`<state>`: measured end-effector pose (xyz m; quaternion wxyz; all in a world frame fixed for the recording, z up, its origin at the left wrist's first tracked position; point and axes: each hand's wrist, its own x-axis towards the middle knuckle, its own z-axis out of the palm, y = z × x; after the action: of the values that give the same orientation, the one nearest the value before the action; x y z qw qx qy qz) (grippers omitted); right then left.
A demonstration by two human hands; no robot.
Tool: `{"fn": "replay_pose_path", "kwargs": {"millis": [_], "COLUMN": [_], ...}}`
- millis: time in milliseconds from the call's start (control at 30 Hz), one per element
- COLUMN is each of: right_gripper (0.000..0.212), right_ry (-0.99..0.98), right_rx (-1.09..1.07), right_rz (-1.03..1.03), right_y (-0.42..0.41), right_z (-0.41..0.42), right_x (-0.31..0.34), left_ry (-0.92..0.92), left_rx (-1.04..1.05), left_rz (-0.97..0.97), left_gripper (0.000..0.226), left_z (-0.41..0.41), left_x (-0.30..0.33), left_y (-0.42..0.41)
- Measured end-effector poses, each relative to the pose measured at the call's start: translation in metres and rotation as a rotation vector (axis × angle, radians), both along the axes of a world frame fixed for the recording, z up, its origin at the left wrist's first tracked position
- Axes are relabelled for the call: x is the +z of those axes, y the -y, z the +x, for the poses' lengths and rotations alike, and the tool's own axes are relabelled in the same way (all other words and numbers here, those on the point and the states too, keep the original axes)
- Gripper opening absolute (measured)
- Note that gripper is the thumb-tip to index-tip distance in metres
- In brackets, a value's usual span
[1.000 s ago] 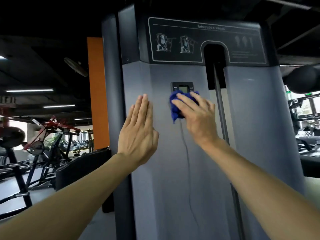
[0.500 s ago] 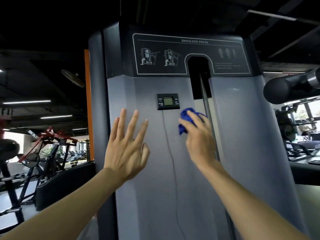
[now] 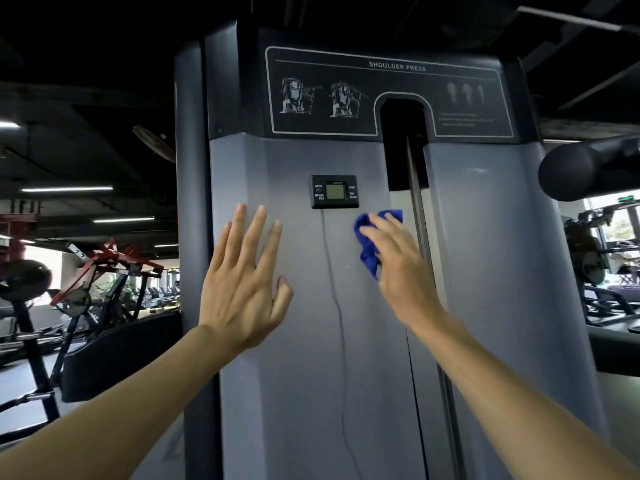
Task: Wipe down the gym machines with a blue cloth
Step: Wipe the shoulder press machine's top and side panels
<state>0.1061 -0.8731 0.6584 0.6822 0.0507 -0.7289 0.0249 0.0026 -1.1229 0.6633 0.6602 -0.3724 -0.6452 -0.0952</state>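
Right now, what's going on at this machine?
A person is wiping the grey front panel of a shoulder press machine. The right hand presses a bunched blue cloth against the panel, just below and right of the small display. The left hand is spread open in front of the panel to the display's lower left; whether it touches is unclear. A thin cable hangs down from the display.

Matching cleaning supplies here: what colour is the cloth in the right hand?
Deep blue, seen in the head view: the cloth bunched under the right hand.
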Motion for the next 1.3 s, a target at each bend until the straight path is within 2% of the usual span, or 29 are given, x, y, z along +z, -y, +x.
{"fn": "replay_pose_path", "kwargs": {"millis": [100, 233, 267, 300, 367, 433, 467, 500, 567, 633, 667, 733, 833, 900, 967, 1067, 1167, 1233, 1300], "right_gripper": [0.048, 0.043, 0.043, 0.044, 0.048, 0.047, 0.048, 0.052, 0.054, 0.052, 0.052, 0.054, 0.055, 0.049, 0.045, 0.043, 0.042, 0.041, 0.043], "right_ry": [-0.024, -0.211, -0.232, -0.233, -0.178, -0.106, -0.102, -0.096, -0.127, -0.189, -0.240, -0.296, -0.169, -0.130, -0.150, -0.192, -0.229, -0.215, -0.182], "right_rx": [0.001, -0.075, -0.098, -0.108, -0.110, -0.139, -0.174, -0.213, -0.271, -0.262, -0.251, -0.185, -0.117, -0.094, -0.107, -0.155, -0.091, -0.031, -0.058], "right_rz": [-0.083, -0.449, -0.468, -0.412, -0.130, 0.166, 0.222, 0.184, -0.103, -0.421, -0.493, -0.411, 0.014, 0.196, 0.188, 0.000, -0.074, -0.077, 0.006], "right_y": [0.003, 0.050, 0.073, 0.097, 0.130, 0.117, 0.097, 0.074, 0.034, 0.035, 0.054, 0.100, 0.136, 0.122, 0.110, 0.134, 0.161, 0.169, 0.176], "right_z": [0.004, -0.007, -0.014, -0.022, -0.035, -0.035, -0.029, -0.022, -0.007, -0.007, -0.014, -0.033, -0.048, -0.037, -0.033, -0.044, -0.051, -0.049, -0.045], "right_x": [0.010, 0.030, 0.022, 0.009, -0.018, -0.025, -0.021, -0.017, -0.009, -0.007, -0.008, -0.012, -0.040, -0.042, -0.028, 0.017, 0.058, 0.057, 0.022], "left_ry": [0.017, 0.082, 0.106, 0.123, 0.124, 0.106, 0.100, 0.093, 0.076, 0.064, 0.054, 0.028, 0.016, 0.036, 0.052, 0.079, 0.083, 0.049, 0.039], "left_rx": [-0.003, -0.023, -0.027, -0.030, -0.020, 0.026, 0.049, 0.069, 0.083, 0.055, 0.029, -0.024, -0.097, -0.163, -0.208, -0.257, -0.264, -0.252, -0.261], "left_rz": [0.014, 0.094, 0.121, 0.138, 0.125, 0.068, 0.030, -0.007, -0.081, -0.133, -0.154, -0.185, -0.236, -0.270, -0.282, -0.280, -0.286, -0.298, -0.301], "left_gripper": [0.081, 0.084, 0.083, 0.082, 0.078, 0.074, 0.074, 0.074, 0.074, 0.074, 0.074, 0.070, 0.065, 0.061, 0.059, 0.057, 0.056, 0.059, 0.067], "left_z": [0.000, -0.001, -0.001, -0.001, -0.001, -0.004, -0.006, -0.008, -0.012, -0.015, -0.017, -0.020, -0.023, -0.024, -0.026, -0.030, -0.032, -0.037, -0.044], "left_x": [-0.001, -0.006, -0.007, -0.008, -0.007, -0.006, -0.006, -0.006, -0.006, -0.004, -0.003, 0.002, 0.009, 0.011, 0.010, 0.008, 0.009, 0.010, 0.007], "left_y": [-0.002, -0.001, -0.001, -0.001, 0.000, 0.007, 0.012, 0.019, 0.031, 0.040, 0.043, 0.049, 0.061, 0.066, 0.070, 0.072, 0.075, 0.080, 0.085]}}
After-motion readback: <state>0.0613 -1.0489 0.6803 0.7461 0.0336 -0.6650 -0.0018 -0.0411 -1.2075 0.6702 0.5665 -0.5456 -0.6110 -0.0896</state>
